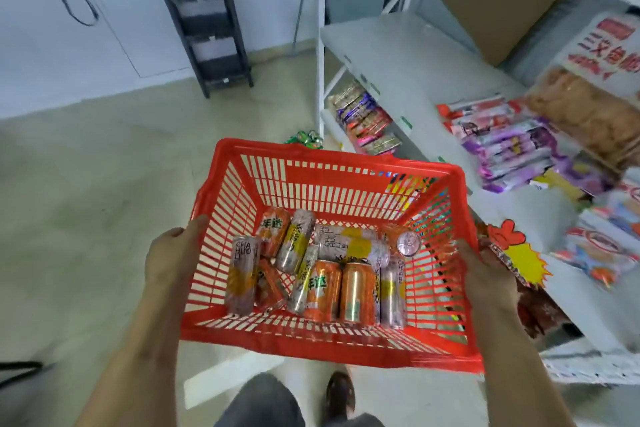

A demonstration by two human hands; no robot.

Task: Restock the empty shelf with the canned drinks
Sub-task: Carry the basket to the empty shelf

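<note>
A red plastic basket [346, 156] hangs in front of me above the floor. Several canned drinks lie jumbled on its bottom: orange cans [323, 289] and pale silver-and-yellow cans [242, 274]. My left hand [169, 253] grips the basket's left rim, thumb over the edge. My right hand [485, 274] grips the right rim. A white shelf unit stands to the right; the far part of its shelf board [391, 48] is bare.
Snack packets [512, 146] and a price-tag sign [519, 260] cover the nearer part of the shelf. More packets [363, 121] fill the lower shelf. A dark step rack [207, 24] leans on the far wall. Open beige floor lies to the left. My foot [341, 395] shows below.
</note>
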